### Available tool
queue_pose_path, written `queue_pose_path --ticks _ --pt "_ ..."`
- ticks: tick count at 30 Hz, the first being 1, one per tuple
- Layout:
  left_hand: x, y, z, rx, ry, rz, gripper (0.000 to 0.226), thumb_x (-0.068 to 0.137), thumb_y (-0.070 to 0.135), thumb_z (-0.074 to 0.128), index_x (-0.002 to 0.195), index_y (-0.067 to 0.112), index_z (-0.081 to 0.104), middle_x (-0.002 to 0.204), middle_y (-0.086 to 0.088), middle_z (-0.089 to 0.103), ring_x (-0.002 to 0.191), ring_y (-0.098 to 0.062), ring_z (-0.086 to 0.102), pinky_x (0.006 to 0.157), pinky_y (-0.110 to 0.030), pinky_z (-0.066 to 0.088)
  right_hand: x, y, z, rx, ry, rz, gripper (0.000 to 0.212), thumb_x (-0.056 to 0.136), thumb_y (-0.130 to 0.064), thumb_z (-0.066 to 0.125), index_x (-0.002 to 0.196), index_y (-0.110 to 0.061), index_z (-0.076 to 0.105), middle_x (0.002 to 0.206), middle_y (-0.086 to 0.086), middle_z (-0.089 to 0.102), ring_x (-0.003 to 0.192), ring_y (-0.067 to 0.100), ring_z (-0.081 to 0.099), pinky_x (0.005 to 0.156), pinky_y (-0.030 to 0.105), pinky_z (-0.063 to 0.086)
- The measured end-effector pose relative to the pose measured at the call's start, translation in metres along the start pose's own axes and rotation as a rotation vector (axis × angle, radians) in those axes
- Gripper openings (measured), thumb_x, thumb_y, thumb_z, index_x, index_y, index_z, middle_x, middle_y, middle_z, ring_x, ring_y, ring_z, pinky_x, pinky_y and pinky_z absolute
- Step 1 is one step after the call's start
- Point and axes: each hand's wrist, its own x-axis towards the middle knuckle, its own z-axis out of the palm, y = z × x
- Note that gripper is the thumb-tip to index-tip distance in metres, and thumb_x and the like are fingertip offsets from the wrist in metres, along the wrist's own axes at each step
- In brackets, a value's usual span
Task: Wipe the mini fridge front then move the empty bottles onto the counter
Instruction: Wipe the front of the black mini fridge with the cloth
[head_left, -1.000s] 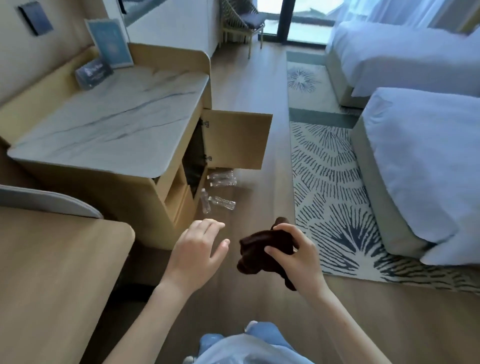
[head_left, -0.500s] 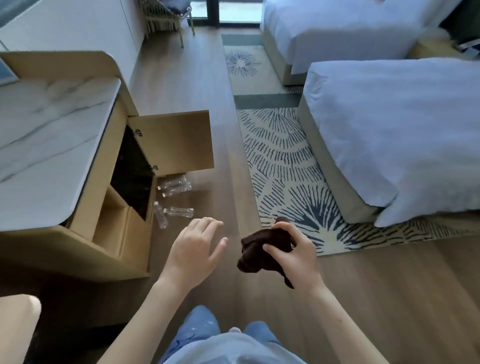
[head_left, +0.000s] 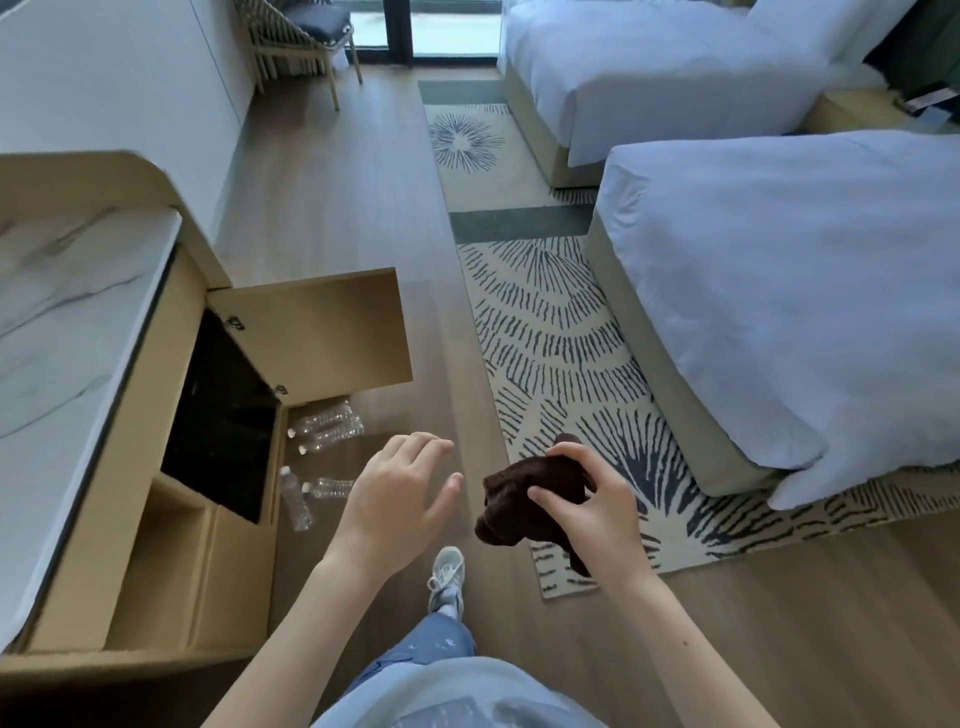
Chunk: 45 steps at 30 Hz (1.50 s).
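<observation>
The right hand (head_left: 587, 514) has its grip clamped on a bunched dark cloth (head_left: 524, 499); the left hand (head_left: 400, 493) hangs with grip apart, empty. The mini fridge front (head_left: 223, 415) lies left and slightly far of the cloth, under the desk (head_left: 62, 322); empty bottles (head_left: 327, 431) lie on the floor (head_left: 337, 218) between.

Soft daylight enters from the far window (head_left: 441, 26); wide-angle edges bend, with slight overall blur.

Dark brown cloth (head_left: 530, 499), black fridge front (head_left: 221, 415), white grey-veined marble counter (head_left: 62, 332), cream navy-dashed rug (head_left: 561, 364)
</observation>
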Motion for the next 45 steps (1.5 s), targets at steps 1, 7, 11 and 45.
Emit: queue_pose_path --ticks 1,7,11,45 --pt "0.020 -0.010 -0.001 -0.003 -0.006 -0.002 0.031 0.093 0.027 0.065 0.118 0.009 0.067 0.116 -0.002 0.067 0.111 -0.023 0.061 0.094 -0.037 0.050 0.020 -0.003 0.005 -0.006 0.004 0.002 0.041 0.075 -0.012 0.086 0.102 -0.035 0.067 0.099 -0.020 0.069 0.100 0.006 0.066 0.089 0.041 0.056" --pt "0.149 -0.059 -0.027 0.008 0.003 0.029 0.043 0.093 0.039 0.047 0.117 0.011 0.067 0.115 0.000 0.067 0.110 -0.022 0.061 0.092 -0.038 0.054 0.142 -0.037 0.028 -0.007 0.045 -0.004 0.040 0.075 -0.011 0.086 0.103 -0.034 0.068 0.097 -0.020 0.069 0.100 0.009 0.066 0.090 0.045 0.056" --pt "0.226 -0.086 -0.038 0.041 0.026 0.051 0.034 0.095 0.034 0.055 0.117 0.011 0.067 0.115 -0.001 0.067 0.109 -0.023 0.060 0.093 -0.036 0.051 0.213 -0.061 0.037 -0.008 0.076 -0.036 0.040 0.075 -0.010 0.086 0.103 -0.033 0.067 0.097 -0.022 0.068 0.098 0.007 0.065 0.087 0.044 0.057" --pt "0.363 -0.177 -0.061 0.143 0.446 -1.005 0.051 0.093 0.043 0.038 0.121 0.010 0.066 0.119 -0.001 0.067 0.114 -0.020 0.059 0.097 -0.031 0.045 0.591 -0.169 0.245 0.007 -0.945 -0.501 0.046 0.071 -0.003 0.087 0.103 -0.032 0.070 0.101 -0.023 0.069 0.098 0.005 0.066 0.079 0.030 0.059"
